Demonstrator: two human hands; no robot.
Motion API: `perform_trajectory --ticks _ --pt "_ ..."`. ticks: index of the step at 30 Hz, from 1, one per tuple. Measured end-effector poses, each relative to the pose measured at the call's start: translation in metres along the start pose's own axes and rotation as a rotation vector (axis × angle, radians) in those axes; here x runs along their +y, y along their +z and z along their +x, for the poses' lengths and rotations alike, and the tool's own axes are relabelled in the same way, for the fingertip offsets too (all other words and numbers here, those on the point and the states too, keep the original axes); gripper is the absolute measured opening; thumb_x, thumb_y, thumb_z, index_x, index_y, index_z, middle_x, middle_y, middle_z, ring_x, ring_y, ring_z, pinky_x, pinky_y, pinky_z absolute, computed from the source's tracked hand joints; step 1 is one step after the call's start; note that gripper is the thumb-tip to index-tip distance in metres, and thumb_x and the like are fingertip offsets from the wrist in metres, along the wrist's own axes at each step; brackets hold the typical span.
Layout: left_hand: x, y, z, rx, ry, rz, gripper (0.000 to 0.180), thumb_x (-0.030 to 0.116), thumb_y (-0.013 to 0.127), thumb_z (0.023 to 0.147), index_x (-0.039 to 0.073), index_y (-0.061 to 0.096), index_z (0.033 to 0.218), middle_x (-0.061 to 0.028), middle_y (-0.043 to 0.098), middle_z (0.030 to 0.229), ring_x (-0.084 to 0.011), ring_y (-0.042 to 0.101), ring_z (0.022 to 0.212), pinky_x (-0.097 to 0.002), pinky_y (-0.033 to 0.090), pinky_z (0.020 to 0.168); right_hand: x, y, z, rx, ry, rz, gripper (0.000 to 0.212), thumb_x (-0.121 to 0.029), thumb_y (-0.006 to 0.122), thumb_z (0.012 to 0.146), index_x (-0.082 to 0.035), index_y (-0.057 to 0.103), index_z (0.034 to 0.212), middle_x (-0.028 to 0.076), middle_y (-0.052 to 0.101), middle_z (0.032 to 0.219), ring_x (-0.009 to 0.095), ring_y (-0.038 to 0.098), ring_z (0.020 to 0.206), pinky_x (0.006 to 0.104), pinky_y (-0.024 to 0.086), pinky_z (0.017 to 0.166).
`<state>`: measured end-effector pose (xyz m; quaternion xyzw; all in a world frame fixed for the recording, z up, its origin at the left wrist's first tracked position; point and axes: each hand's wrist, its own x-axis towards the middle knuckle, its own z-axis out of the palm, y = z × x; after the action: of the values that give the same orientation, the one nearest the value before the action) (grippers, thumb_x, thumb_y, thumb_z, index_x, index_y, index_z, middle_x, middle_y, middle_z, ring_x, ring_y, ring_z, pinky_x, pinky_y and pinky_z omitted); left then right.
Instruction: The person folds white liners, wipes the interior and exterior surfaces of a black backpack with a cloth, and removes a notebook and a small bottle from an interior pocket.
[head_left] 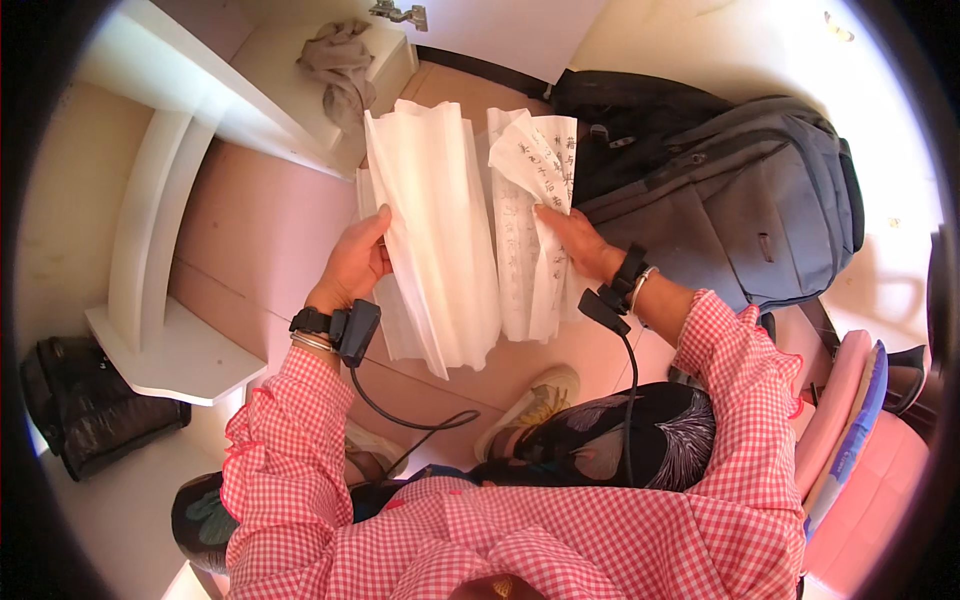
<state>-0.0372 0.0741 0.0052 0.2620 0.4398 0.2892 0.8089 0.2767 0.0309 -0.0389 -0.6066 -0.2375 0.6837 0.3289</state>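
Note:
White creased paper sheets [435, 230] hang upright in front of me, with lengthwise folds. My left hand [356, 252] is closed on their left edge, thumb on the front and the other fingers mostly hidden behind. On the right, handwritten paper sheets [520, 275] with dark ink are pinched by my right hand [582, 243], and their upper part is folded over. The two lots sit side by side, nearly touching; I cannot tell whether they join at the back. Both wrists wear black straps with cabled devices and bangles.
A grey-black backpack [700, 210] leans at the right. Beyond the papers, a crumpled grey cloth [338, 65] lies on a white ledge near a hinged door [500, 35]. White shelving [160, 230] and a black bag [80, 400] stand left. A pink seat [870, 500] is at lower right.

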Motion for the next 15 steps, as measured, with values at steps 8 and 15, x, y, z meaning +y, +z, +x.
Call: perform_trajectory --ticks 8,15 --pt "0.000 -0.012 -0.008 -0.006 0.081 -0.144 0.042 0.029 0.047 0.095 -0.002 0.048 0.124 -0.0106 0.058 0.119 -0.0194 0.057 0.106 -0.0334 0.048 0.089 -0.002 -0.001 0.001 -0.049 0.033 -0.015 0.047 -0.032 0.059 0.088 -0.002 0.051 0.122 0.006 0.059 0.108 0.016 0.058 0.094 0.0325 0.049 0.080" --pt "0.002 -0.005 -0.005 0.107 0.107 0.277 0.025 0.025 0.054 0.091 0.000 0.060 0.092 -0.0062 0.062 0.078 -0.0142 0.061 0.066 -0.0272 0.051 0.062 -0.005 0.002 -0.004 -0.067 0.049 0.048 0.046 -0.034 0.058 0.088 -0.002 0.053 0.120 0.005 0.060 0.105 0.015 0.057 0.091 0.0305 0.048 0.078"
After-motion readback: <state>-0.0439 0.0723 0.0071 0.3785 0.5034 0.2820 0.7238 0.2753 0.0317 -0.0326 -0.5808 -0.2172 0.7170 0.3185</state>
